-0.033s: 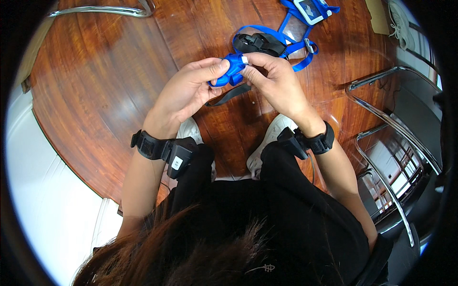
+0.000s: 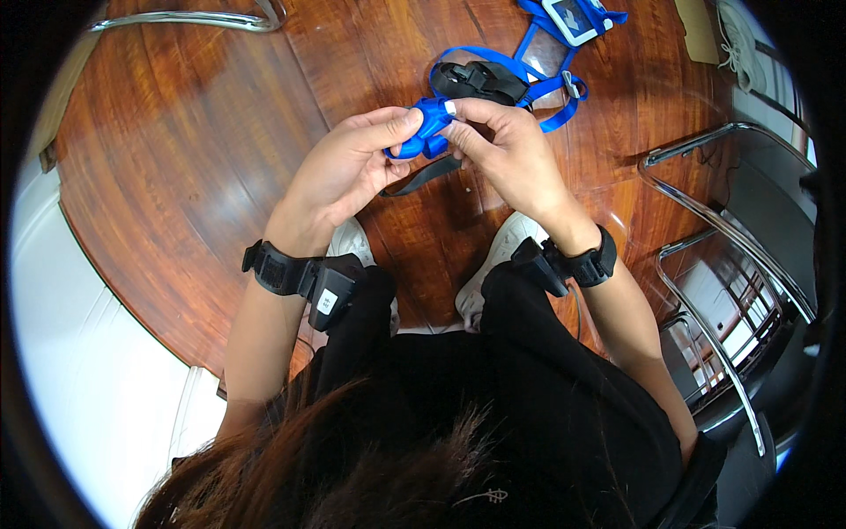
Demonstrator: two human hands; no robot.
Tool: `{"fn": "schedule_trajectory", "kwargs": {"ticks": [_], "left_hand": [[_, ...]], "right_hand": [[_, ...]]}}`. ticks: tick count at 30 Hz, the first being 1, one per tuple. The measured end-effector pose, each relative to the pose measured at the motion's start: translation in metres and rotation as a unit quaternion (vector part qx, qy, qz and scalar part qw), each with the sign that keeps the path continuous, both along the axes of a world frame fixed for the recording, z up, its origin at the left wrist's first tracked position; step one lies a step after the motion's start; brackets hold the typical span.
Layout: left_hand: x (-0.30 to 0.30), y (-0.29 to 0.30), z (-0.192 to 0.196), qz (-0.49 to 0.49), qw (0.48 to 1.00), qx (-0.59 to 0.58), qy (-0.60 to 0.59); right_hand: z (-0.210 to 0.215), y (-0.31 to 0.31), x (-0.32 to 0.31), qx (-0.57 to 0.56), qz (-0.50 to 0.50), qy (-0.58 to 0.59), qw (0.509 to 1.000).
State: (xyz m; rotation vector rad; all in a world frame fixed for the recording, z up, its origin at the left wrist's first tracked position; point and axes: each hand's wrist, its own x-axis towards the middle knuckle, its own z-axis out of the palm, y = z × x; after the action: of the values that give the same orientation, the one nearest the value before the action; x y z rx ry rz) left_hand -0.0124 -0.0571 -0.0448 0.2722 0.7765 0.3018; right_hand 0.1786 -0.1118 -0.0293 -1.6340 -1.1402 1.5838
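In front of me, over the wooden floor, a folded bundle of shiny blue strap (image 2: pixel 426 123) is between my two hands. My left hand (image 2: pixel 352 154) grips its left side, with the thumb pressed on top. At the bundle's upper right, my right hand (image 2: pixel 507 145) pinches with thumb and forefinger beside a small white piece (image 2: pixel 450 108). The other fingers of my right hand are mostly hidden. A black strap (image 2: pixel 423 179) runs below the bundle; whether it is joined to the blue one I cannot tell.
Beyond my hands lie a black strap with a buckle (image 2: pixel 480 81), a blue lanyard (image 2: pixel 557 81) and its white-framed badge holder (image 2: pixel 577 19). Metal-framed chairs (image 2: pixel 705 207) stand at the right. A chair leg (image 2: pixel 189 18) shows at the upper left. My white shoes (image 2: pixel 352 242) are below my hands.
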Motion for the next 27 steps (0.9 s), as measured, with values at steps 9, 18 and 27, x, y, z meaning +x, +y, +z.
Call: {"fn": "schedule_trajectory", "kwargs": {"ticks": [9,18,27], "left_hand": [[0.007,-0.006,-0.002,0.011,0.998,0.004,0.061],[0.015,-0.015,0.001,0.061,0.994,-0.061,0.073],[0.018,-0.019,-0.001,0.076,0.988,-0.126,0.045]], "right_hand": [[-0.003,-0.005,-0.013,-0.088,-0.142,0.133,0.977],[-0.014,-0.009,-0.017,-0.031,-0.098,0.005,0.995],[-0.025,-0.012,-0.015,0.002,-0.093,-0.119,0.989]]}}
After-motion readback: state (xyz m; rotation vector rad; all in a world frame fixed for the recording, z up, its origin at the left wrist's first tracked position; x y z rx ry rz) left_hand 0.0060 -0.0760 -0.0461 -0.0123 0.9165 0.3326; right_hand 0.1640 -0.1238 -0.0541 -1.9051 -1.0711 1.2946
